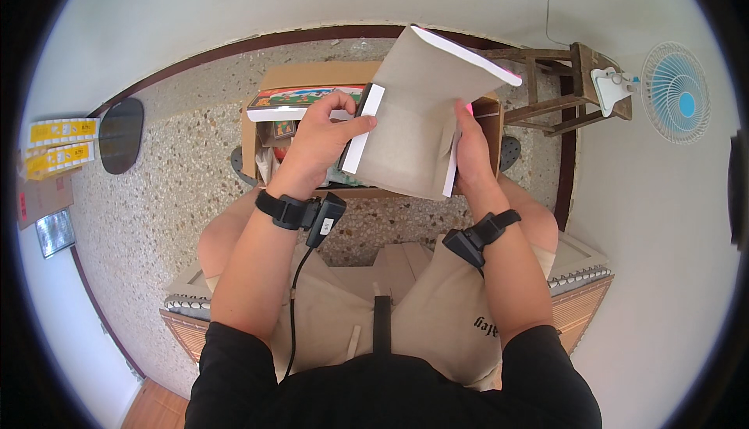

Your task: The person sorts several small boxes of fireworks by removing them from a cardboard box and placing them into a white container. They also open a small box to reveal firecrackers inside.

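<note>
An opened-out cardboard piece (409, 118), plain grey on the side facing me and edged with white and dark strips, is held up in front of me. My left hand (336, 136) pinches its left edge between thumb and fingers, at a white flap. Along the right edge lies my right hand (474, 151), its thumb on the near face and the other fingers hidden behind. Below is a cardboard box (320, 73) with open flaps. A colourful printed box (292, 100) lies across its left part, above a smaller dark printed item (285, 129) and plastic bags.
A wooden stool (576, 83) stands at the right with a blue and white fan (673, 95) by it. Yellow packages (61, 142) and a dark rounded object (121, 136) are on the left. The speckled floor (374, 227) lies between my legs.
</note>
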Demonstrator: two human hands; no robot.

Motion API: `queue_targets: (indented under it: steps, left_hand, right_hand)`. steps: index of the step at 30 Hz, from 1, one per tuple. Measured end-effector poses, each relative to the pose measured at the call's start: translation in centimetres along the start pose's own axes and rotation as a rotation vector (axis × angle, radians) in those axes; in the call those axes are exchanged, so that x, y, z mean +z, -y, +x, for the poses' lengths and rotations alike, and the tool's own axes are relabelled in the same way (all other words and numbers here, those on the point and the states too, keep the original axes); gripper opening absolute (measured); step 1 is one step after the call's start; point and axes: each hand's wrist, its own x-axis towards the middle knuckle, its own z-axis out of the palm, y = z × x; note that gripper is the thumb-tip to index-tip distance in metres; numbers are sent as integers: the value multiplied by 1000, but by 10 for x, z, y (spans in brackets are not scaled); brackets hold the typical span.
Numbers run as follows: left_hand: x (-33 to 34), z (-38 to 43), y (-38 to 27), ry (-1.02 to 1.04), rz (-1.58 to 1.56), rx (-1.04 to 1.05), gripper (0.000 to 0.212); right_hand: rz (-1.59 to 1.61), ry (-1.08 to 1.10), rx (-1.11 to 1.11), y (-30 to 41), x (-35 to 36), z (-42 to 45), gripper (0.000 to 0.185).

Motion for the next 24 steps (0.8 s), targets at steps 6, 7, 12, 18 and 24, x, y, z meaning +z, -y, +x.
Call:
queue_targets:
  steps: [6,7,12,18,24]
  left_hand:
    - [10,-5,-7,-78,32,8,58]
    - [10,-6,-7,-71,46,0,65]
    - [8,-3,0,-40,86,-17,78]
    - [7,0,6,-40,64,-17,76]
    - [11,-3,-1,-90,64,-4,72]
  right_hand:
    - [-169,8,-101,0,10,-8,47]
    - [-193,14,-111,0,10,-9,48]
    - [-222,3,-74,5,12,-10,48]
    - [-215,-138,42,4,13,-9,52]
    - [-151,-51,15,1,5,-7,58]
